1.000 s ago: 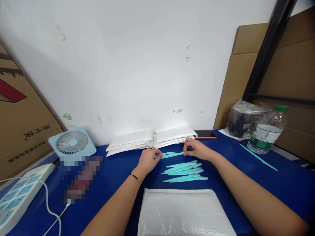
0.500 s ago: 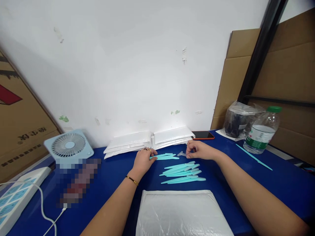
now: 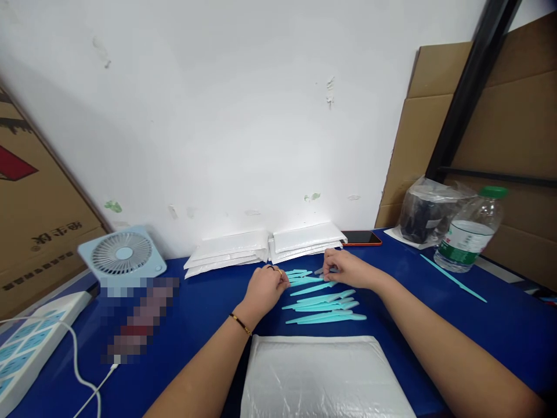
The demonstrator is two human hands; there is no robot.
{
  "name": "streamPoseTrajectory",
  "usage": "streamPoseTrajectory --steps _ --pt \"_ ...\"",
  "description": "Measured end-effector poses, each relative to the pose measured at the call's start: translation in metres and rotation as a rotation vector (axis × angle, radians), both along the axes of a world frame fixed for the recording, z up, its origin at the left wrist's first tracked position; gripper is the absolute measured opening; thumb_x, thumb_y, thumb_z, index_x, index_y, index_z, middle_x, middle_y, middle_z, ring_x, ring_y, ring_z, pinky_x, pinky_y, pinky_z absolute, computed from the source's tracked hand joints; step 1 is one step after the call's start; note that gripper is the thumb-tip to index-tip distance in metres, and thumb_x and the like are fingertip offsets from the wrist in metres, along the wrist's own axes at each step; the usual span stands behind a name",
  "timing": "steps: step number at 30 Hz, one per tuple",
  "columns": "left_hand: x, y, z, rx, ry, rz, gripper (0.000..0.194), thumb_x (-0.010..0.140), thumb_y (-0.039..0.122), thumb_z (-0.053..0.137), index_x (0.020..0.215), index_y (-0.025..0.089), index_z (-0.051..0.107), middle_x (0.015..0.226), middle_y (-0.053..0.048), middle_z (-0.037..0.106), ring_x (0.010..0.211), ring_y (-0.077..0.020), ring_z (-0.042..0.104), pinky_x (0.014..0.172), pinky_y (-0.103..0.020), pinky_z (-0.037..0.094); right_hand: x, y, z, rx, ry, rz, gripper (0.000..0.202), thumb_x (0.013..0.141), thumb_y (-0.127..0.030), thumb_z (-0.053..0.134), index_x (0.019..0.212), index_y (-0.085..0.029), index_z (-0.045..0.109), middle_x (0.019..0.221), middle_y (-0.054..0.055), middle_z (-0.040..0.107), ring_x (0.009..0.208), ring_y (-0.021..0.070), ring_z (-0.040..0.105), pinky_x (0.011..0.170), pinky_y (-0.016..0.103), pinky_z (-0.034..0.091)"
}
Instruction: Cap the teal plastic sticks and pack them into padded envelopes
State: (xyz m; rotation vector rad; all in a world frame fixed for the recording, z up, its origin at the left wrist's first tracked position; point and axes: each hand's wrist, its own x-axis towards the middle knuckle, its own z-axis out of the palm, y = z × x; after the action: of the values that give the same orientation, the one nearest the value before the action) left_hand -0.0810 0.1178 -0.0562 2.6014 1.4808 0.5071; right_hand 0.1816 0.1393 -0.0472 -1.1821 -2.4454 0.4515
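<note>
Several teal eyebrow razors (image 3: 325,305) lie in small overlapping groups across the middle of the blue table. My left hand (image 3: 266,285) is closed with its fingertips on the left ends of the far group of razors (image 3: 300,280). At the other end of that group, my right hand (image 3: 348,268) pinches the tip of a razor, its thumb and forefinger together. A small clear piece (image 3: 319,271) shows partly behind the right fingertips. Closer to me lies a silver padded mailer (image 3: 322,371), flat on the table.
White padded mailers (image 3: 230,247) are stacked against the wall, with a phone (image 3: 362,238) beside them. One long teal stick (image 3: 452,278) lies at right, near a water bottle (image 3: 467,238) and a bagged dark container (image 3: 420,215). A fan (image 3: 124,255) and power strip (image 3: 39,342) stand left.
My left hand has moved right along the far group. My right hand has shifted slightly left onto a razor tip. One razor now lies apart, just nearer than the far group.
</note>
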Motion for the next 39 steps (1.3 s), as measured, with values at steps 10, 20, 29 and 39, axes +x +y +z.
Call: streamPoseTrajectory --steps 10,20,29,39 --pt "-0.001 -0.002 -0.001 -0.04 -0.059 0.008 0.017 0.077 0.039 0.058 0.082 0.025 0.066 0.083 0.001 0.062 0.081 -0.0153 0.055 0.068 -0.025 0.038 0.017 0.0 0.0 -0.084 -0.145 -0.028 0.017 0.066 -0.036 0.07 0.075 -0.021 0.068 0.085 0.001 0.057 0.078 0.0168 0.053 0.078 0.03 0.034" --pt "-0.01 0.005 0.0 -0.004 -0.007 0.03 0.016 0.08 0.029 0.054 0.073 0.021 0.065 0.081 -0.001 0.063 0.076 -0.0148 0.055 0.066 -0.025 0.036 0.007 0.001 0.001 -0.031 -0.023 -0.05 0.015 0.07 -0.032 0.067 0.072 -0.018 0.065 0.081 0.002 0.055 0.072 0.0148 0.052 0.063 0.025 0.037" --pt "-0.004 -0.007 0.005 -0.187 -0.105 -0.063 0.028 0.072 0.049 0.058 0.075 0.022 0.066 0.08 0.0 0.062 0.071 -0.0131 0.055 0.058 -0.023 0.036 0.009 -0.01 0.007 -0.19 -0.049 0.161 0.025 0.064 -0.041 0.071 0.075 -0.019 0.07 0.082 0.002 0.054 0.072 0.0143 0.052 0.06 0.023 0.038" --pt "-0.012 0.0 0.009 -0.15 -0.031 -0.001 0.022 0.073 0.042 0.059 0.07 0.021 0.064 0.075 0.0 0.062 0.068 -0.0131 0.055 0.059 -0.024 0.036 0.012 -0.005 0.006 -0.072 -0.049 0.037 0.015 0.071 -0.033 0.065 0.071 -0.018 0.066 0.081 0.003 0.055 0.073 0.0146 0.052 0.062 0.024 0.038"
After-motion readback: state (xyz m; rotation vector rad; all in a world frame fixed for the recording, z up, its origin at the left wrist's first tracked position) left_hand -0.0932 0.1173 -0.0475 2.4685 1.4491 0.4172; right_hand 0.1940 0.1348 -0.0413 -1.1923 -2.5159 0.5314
